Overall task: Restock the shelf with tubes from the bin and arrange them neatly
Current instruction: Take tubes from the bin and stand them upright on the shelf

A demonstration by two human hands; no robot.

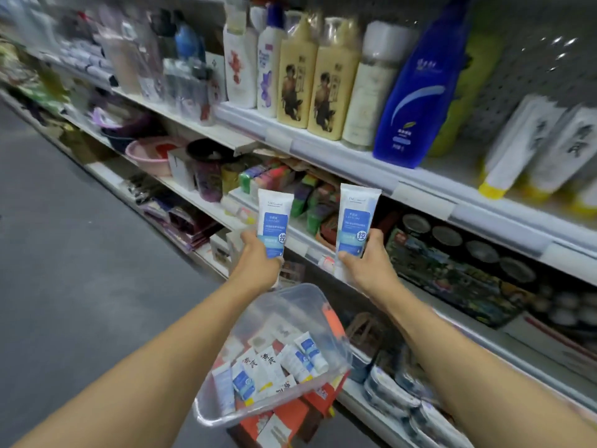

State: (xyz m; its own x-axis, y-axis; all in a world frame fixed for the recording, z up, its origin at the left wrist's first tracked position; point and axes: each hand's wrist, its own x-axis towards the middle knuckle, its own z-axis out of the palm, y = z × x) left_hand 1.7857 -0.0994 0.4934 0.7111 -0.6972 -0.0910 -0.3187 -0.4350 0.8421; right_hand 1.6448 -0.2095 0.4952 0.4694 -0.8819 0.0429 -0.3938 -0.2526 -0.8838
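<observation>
I hold two white tubes with blue labels upright in front of the shelves. My left hand (258, 257) grips the lower end of the left tube (274, 218). My right hand (365, 260) grips the lower end of the right tube (355, 218). Below my arms stands a clear plastic bin (290, 295) with several more tubes (277, 367) lying loose inside. On the upper shelf (420, 189) at the far right, white tubes with yellow caps (529, 147) lean in a row.
Shampoo bottles fill the upper shelf: two beige ones (316, 82), a tall blue one (416, 92), a green one behind it. The middle shelf holds colourful sponges (290, 185) and dark pans (462, 250). Grey aisle floor (64, 253) lies to the left. Orange boxes (290, 415) sit under the bin.
</observation>
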